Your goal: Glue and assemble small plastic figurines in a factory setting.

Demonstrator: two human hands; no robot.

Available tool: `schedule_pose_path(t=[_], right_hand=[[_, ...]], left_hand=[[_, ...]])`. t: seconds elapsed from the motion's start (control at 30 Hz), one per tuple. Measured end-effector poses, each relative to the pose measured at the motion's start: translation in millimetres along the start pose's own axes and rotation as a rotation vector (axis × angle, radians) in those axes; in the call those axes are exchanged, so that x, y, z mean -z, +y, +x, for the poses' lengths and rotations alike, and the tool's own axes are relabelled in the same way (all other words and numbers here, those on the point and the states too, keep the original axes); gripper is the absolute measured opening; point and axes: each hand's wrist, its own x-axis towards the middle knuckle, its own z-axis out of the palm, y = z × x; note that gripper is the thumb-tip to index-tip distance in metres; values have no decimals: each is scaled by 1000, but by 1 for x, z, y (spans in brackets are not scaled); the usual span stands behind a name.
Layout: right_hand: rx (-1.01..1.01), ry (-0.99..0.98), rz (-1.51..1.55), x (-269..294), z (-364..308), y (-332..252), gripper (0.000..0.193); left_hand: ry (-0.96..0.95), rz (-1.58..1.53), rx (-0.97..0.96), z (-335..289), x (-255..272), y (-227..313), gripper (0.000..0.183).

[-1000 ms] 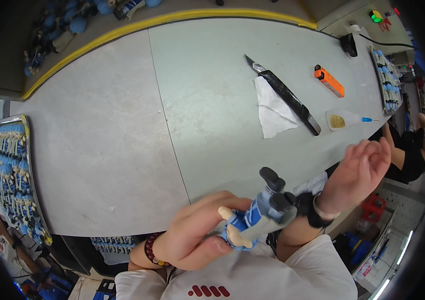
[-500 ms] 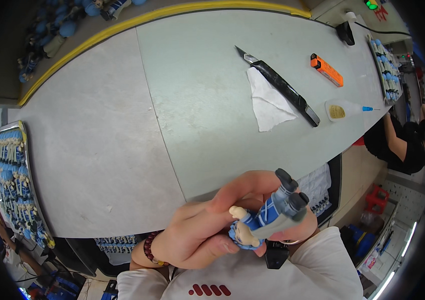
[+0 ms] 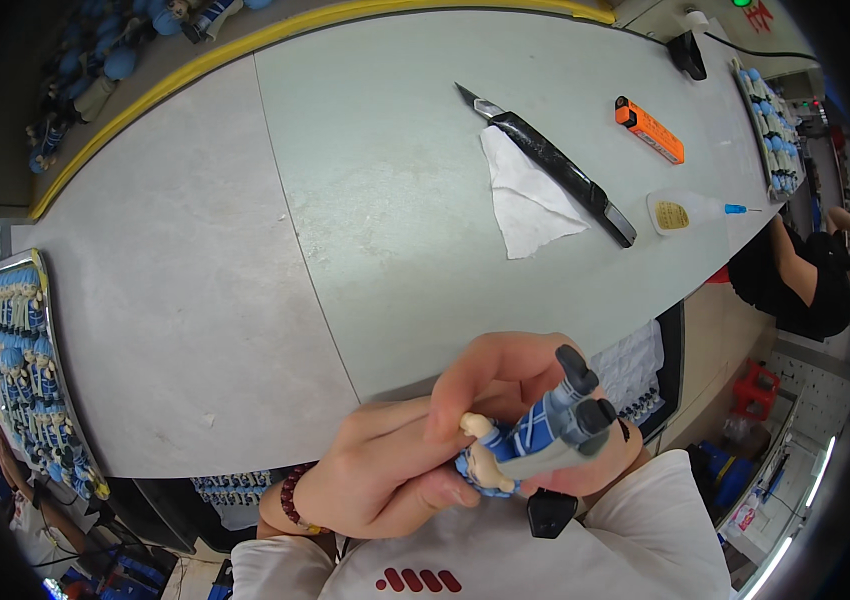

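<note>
A small toy figurine (image 3: 537, 428) in a blue outfit, with dark grey boots and a light blue cap, is held in front of my body. It is tilted, with its boots toward the upper right and its head toward the lower left. My left hand (image 3: 385, 465), wearing a dark red bead bracelet, pinches it around the head and arm. Behind the figurine, my right hand (image 3: 617, 458) is closed around its other side. Most of the right fingers are hidden by the figurine and the left hand.
On the table lie a black craft knife (image 3: 560, 175) over a white tissue (image 3: 525, 215), an orange utility-blade case (image 3: 650, 130) and a needle-tipped glue bottle (image 3: 680, 212). Trays of figurines stand left (image 3: 55, 350) and far right (image 3: 745, 100). A person (image 3: 795, 275) sits at right.
Both hands still hold the figurine, in nearly the same pose. It has tipped very slightly, and the table's contents sit a little further left and up in the picture.
</note>
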Motion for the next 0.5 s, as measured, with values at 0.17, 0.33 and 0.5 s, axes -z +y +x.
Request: schedule_pose_path(t=[0.17,0.33,0.5], right_hand=[[-4,5,13,-1,0,-2,33],[-7,-9,17,0,0,-3,33],[22,-16,43,1,0,-1,36]], left_hand=[[-18,13,3,2,0,1,29],[-23,22,8,2,1,1,30],[-20,33,6,2,1,3,30]])
